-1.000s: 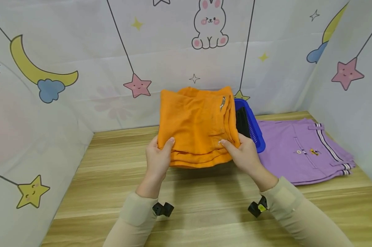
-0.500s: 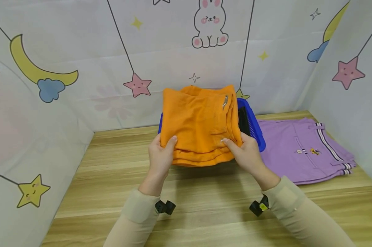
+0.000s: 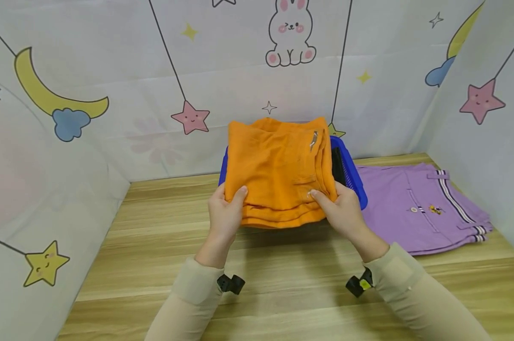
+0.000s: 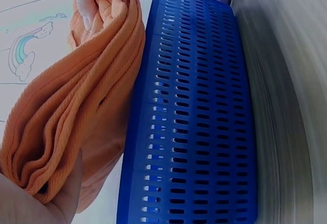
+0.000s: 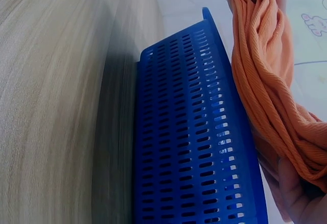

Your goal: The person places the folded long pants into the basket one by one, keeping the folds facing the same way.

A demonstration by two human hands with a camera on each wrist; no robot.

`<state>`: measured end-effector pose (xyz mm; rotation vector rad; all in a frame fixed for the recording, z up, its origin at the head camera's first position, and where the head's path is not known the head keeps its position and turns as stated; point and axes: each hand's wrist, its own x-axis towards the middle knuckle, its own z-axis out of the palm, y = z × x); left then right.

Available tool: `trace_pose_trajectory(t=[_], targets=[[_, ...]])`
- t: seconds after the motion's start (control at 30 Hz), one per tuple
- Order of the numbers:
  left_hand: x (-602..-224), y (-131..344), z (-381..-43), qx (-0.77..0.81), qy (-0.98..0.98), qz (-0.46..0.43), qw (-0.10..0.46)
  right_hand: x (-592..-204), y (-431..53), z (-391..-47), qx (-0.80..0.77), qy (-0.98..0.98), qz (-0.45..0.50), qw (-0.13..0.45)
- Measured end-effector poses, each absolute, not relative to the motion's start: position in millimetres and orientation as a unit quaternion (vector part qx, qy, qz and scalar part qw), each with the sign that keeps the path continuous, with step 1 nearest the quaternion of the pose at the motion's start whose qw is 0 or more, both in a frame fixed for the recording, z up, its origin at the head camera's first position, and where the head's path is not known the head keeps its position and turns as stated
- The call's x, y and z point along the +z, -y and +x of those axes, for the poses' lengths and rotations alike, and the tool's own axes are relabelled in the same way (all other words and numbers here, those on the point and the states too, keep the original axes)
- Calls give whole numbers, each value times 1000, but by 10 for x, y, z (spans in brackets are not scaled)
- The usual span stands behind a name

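Observation:
A folded pair of orange trousers is held up over the blue perforated basket. My left hand grips its lower left corner, thumb on top and fingers underneath. At the lower right corner my right hand grips it the same way. Both wrist views show the stacked folds of the orange cloth close above the rim of the basket. Much of the basket's inside is hidden behind the trousers; something black shows in it at the right.
Folded purple trousers with striped trim lie on the wooden table, right of the basket. A white printed cloth hangs behind and along both sides. Small black cameras sit on the wrists.
Both hands have shifted slightly right with the orange trousers, which now sit more squarely over the basket. The basket's left rim has come into view. The purple trousers stay put.

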<state>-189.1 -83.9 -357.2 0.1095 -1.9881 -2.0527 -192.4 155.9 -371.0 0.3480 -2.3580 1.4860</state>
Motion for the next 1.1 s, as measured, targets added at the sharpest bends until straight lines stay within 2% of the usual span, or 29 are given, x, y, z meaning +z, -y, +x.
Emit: trace_pose_trajectory(t=[0.4, 0.63, 1.1], targets=[[-3595, 822, -1961, -703, 699, 51, 120, -3468, -1491, -1815, 506, 839, 113, 166], [-3596, 814, -2022, -687, 714, 43, 130, -3692, -1602, -2004, 507, 835, 123, 173], [-3593, 796, -2117, -677, 725, 47, 123, -3682, -1620, -2087, 497, 843, 118, 172]])
